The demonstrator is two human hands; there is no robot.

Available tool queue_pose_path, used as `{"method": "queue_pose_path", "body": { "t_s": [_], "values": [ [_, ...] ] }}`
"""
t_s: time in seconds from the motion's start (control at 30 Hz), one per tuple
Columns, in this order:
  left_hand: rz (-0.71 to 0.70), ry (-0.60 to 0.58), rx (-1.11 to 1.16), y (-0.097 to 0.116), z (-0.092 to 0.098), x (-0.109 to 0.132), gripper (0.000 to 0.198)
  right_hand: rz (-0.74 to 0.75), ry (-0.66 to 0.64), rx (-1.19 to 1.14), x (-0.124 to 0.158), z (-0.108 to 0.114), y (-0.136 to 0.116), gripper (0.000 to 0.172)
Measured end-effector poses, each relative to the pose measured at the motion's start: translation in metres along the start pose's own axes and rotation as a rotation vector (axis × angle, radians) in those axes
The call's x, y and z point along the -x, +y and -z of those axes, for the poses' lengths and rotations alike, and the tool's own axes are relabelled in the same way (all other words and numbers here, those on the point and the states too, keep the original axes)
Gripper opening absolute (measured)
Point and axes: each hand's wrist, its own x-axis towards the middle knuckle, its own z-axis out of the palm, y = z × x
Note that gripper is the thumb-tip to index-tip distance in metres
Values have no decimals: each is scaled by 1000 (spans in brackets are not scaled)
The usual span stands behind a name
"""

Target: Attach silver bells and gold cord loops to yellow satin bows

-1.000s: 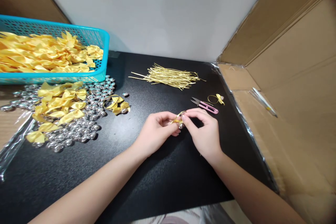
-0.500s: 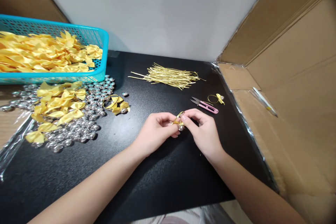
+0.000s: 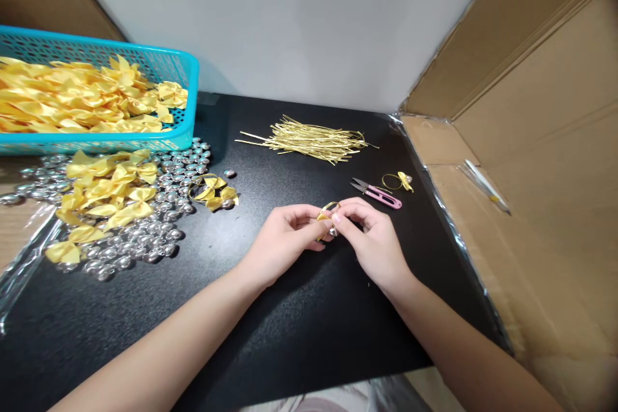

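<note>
Between my two hands is a small yellow ribbon bow [image 3: 322,219] with a silver bell-like bead [image 3: 333,232] and a loop of gold cord [image 3: 331,205]. My left hand [image 3: 292,235] is closed, thumb and fingers pinching the bow from the left. From the right, the thumb and fingertips of my right hand [image 3: 369,232] pinch the gold cord beside the bead. The fingertips hide part of the piece. Pink-handled thread snips [image 3: 383,197] lie just beyond my right hand. Near them sits a looped bow with a bead [image 3: 404,181].
A turquoise basket [image 3: 189,103] of yellow bows stands at the back left. Before it lie silver beads [image 3: 116,251], loose bows [image 3: 113,187] and looped bows [image 3: 215,192]. Gold cords [image 3: 313,140] lie at the back. White tweezers [image 3: 485,185] rest on the cardboard [image 3: 531,257] at right.
The gold loop between my fingers has turned and looks rounder. The bow now shows more against my left thumb. Both hands have hardly moved.
</note>
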Motion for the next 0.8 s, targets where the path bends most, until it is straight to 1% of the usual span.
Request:
{"method": "queue_pose_path", "body": {
  "t_s": [0.13, 0.3, 0.47, 0.6, 0.8],
  "values": [
    [-10, -12, 10, -1, 1, -2, 18, 2, 3, 2, 0, 1, 0, 14],
    [2, -6, 26, 1, 0, -3, 12, 50, 9, 50, 2, 1, -2, 14],
    [-1, -36, 49, 0, 1, -3, 9, 54, -11, 37, 1, 2, -4, 14],
    [-16, -29, 66, -1, 3, -3, 9, 27, -55, 18, -1, 4, -4, 15],
    [-21, -53, 82, 0, 3, -3, 8, -35, -120, -94, -3, 6, -2, 19]
  ]
}}
